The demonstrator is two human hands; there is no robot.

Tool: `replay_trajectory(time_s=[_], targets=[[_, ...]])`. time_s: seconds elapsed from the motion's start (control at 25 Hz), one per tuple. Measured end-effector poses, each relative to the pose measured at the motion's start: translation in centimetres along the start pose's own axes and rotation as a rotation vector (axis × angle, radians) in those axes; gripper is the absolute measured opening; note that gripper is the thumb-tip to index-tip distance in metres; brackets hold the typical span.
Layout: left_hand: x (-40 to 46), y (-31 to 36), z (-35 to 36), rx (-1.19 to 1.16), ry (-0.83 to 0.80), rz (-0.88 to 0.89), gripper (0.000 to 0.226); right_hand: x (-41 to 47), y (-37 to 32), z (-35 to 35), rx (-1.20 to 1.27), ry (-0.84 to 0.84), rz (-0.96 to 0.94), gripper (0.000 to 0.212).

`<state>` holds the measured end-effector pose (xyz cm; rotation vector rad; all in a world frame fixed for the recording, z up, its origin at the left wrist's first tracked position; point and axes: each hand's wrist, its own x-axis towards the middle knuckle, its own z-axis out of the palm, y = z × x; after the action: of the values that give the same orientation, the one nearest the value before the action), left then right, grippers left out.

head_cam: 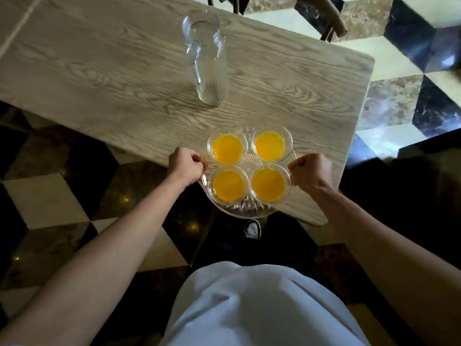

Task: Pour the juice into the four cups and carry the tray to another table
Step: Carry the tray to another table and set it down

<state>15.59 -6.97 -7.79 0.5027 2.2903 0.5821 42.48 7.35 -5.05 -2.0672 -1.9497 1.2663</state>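
A round clear glass tray [245, 211] carries four clear cups of orange juice: two at the back [227, 148] [270, 146] and two at the front [229, 186] [268, 184]. The tray juts out over the near edge of the wooden table [99, 71]. My left hand [185, 165] is closed on the tray's left rim. On the opposite rim, my right hand [310, 172] is closed too. A tall clear glass bottle [207, 58] with no juice visible in it stands on the table behind the tray.
The floor around the table is a checkered pattern of dark and pale marble tiles [50, 201]. A chair's frame [329, 18] shows beyond the table's far edge. My shoe [252, 229] is under the tray, and my pale shirt fills the bottom.
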Motion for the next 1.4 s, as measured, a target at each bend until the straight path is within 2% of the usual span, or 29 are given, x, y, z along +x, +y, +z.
replay_trajectory(time_s=[0.16, 0.44, 0.72, 1.04, 1.28, 1.4], targets=[[-2.2, -3.9, -1.2, -0.053, -0.002, -0.082, 0.028, -1.2, -0.6, 2.1, -0.042, -0.046, -0.051, 0.01], [-6.5, -9.4, -4.8, -0.144, 0.125, -0.203, 0.032, -4.5, -4.1, 5.8, -0.149, -0.129, -0.178, 0.02], [-8.2, -15.3, -9.1, -0.285, 0.18, -0.284, 0.024, -7.2, -8.4, 11.7, -0.251, -0.182, -0.294, 0.018], [-7.2, -22.0, -16.4, -0.297, 0.236, -0.319, 0.007, -10.4, -15.1, 19.7, -0.275, -0.219, -0.326, 0.021], [-5.1, -26.4, -22.6, -0.35, 0.277, -0.339, 0.018, -12.2, -21.3, 25.8, -0.322, -0.214, -0.415, 0.017], [-4.1, -28.5, -25.1, -0.372, 0.296, -0.345, 0.012, -12.8, -24.1, 28.6, -0.346, -0.216, -0.444, 0.017]])
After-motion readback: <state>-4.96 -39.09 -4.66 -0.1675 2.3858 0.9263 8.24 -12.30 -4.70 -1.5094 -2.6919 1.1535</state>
